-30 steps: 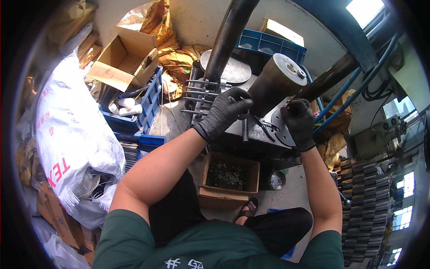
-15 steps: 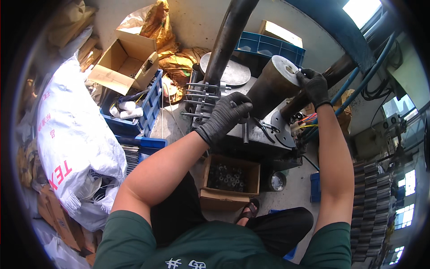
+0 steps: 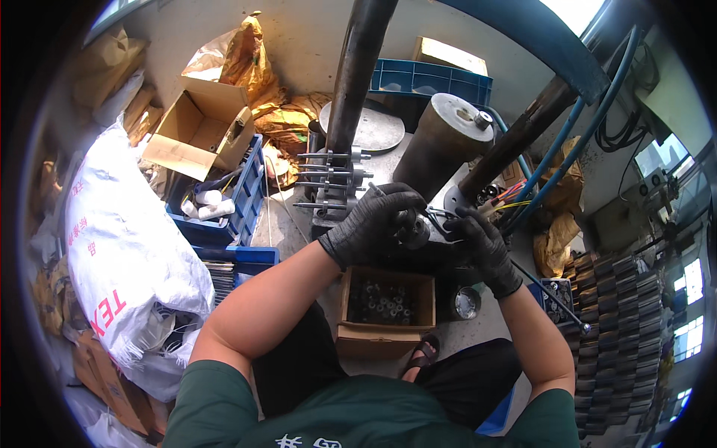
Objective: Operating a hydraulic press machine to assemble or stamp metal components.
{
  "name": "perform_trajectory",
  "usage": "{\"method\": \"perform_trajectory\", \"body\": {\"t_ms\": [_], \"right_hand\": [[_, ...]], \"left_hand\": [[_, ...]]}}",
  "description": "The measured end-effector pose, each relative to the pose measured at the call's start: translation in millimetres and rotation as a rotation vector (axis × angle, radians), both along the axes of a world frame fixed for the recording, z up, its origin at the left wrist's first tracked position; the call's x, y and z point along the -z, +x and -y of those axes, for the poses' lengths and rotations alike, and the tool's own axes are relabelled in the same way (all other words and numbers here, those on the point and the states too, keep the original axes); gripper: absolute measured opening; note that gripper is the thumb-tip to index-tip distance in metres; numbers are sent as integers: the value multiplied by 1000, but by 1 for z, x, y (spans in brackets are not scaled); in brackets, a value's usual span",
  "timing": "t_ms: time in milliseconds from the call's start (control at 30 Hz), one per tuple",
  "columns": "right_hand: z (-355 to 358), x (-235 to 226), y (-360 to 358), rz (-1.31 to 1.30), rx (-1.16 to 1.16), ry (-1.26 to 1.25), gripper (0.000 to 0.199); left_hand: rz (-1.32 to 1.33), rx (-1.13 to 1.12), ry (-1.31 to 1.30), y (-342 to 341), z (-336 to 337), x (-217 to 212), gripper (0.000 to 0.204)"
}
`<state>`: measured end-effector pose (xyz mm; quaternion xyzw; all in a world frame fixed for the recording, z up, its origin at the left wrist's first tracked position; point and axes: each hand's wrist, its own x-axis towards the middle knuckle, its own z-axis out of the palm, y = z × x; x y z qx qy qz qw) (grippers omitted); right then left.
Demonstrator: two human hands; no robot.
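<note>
My left hand [image 3: 373, 224], in a dark grey glove, is closed with a thin metal pin [image 3: 376, 190] sticking up between its fingers. Just below those fingers shows a round metal end [image 3: 415, 233]; whether I touch it cannot be made out. My gloved right hand [image 3: 482, 250] has its fingers closed on dark pliers [image 3: 439, 218] at the front of the press. Behind both hands stands a thick dark steel cylinder [image 3: 437, 149], with a small round metal piece [image 3: 484, 119] on its top face. Several slim metal shafts [image 3: 328, 170] lie side by side left of it.
Dark steel columns [image 3: 358, 71] rise behind the hands. Below sits a cardboard box [image 3: 385, 299] of small metal rings, beside a round tin [image 3: 464, 302]. At left are a blue crate [image 3: 250, 183] and a white woven sack [image 3: 134, 239]. Stacked metal parts [image 3: 620, 336] stand right.
My right hand has come down from the cylinder's top to the pliers, leaving the small round piece up there. My left hand has moved slightly down and right. The view has shifted a little.
</note>
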<state>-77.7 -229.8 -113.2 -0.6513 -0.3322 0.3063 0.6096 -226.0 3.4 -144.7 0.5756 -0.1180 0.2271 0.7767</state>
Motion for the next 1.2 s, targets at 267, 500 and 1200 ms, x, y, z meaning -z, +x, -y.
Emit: {"method": "perform_trajectory", "body": {"t_ms": [267,500,1200], "right_hand": [[5,52,-69,-387,-33,-1,51],[34,64,-56,-856,27,162,37],[66,22,-67,126,193,300,50]], "left_hand": [[-589,307,-364,7,44,2,33],[-504,171,1,-2,67,19,58],[-117,-136,532,36,87,-41,58]]}}
